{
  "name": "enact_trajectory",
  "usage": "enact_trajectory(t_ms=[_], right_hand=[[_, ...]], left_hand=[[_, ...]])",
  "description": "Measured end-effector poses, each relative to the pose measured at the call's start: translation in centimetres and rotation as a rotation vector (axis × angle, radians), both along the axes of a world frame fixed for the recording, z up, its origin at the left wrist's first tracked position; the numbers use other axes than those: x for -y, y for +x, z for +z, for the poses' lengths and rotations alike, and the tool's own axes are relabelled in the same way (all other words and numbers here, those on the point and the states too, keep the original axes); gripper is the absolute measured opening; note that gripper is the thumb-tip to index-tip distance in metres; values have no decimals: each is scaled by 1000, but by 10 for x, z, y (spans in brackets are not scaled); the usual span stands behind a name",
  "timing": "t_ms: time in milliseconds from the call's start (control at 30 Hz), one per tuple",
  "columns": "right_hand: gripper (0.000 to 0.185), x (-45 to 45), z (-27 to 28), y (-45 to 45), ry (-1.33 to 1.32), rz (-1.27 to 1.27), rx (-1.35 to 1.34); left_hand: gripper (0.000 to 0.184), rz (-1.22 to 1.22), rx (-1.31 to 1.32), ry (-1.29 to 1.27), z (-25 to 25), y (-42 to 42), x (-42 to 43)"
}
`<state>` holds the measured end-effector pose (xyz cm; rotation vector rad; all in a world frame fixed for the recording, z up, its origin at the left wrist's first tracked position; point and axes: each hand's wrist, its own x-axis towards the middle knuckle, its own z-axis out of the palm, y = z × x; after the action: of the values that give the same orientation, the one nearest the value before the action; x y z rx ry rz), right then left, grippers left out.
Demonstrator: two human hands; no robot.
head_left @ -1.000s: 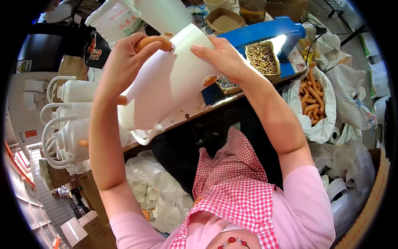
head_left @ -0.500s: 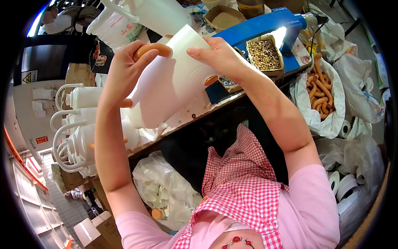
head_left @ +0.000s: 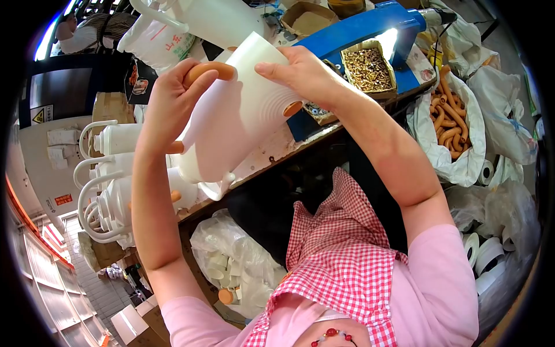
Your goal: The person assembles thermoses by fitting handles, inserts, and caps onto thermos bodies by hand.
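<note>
A large white plastic vessel (head_left: 231, 121) lies tilted across the bench front, with ridged rings near its right side. My left hand (head_left: 173, 95) is closed around a curved tan handle (head_left: 209, 72), whose upper end meets the vessel's wall. Its lower end (head_left: 175, 147) shows below my wrist, also against the wall. My right hand (head_left: 303, 75) grips the vessel near its upper rim, thumb on the near side and fingers mostly hidden behind. Another tan piece (head_left: 293, 109) shows at the ringed part.
A blue machine arm (head_left: 358, 29) with a lit lamp stands behind a box of small brass-coloured rivets (head_left: 367, 68). Several white vessels (head_left: 115, 196) with curved tubes stand at left. A white sack (head_left: 471, 144) of tan handles is at right. Below hangs a plastic bag (head_left: 231, 254) of white parts.
The vessel and both hands have shifted very slightly left in view. Both hands keep the same hold.
</note>
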<state>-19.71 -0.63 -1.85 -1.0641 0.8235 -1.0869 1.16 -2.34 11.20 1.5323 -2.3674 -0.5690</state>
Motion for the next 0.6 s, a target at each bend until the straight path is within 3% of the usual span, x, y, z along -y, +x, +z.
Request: enact_trajectory(t_ms=[233,600], right_hand=[[40,6,-5,4,-17,-4,18],[41,8,-13,7,-72,-22,31]], left_hand=[[29,13,215,-76,6,-10,-6],[31,22,255,-102,5,-12,-9]])
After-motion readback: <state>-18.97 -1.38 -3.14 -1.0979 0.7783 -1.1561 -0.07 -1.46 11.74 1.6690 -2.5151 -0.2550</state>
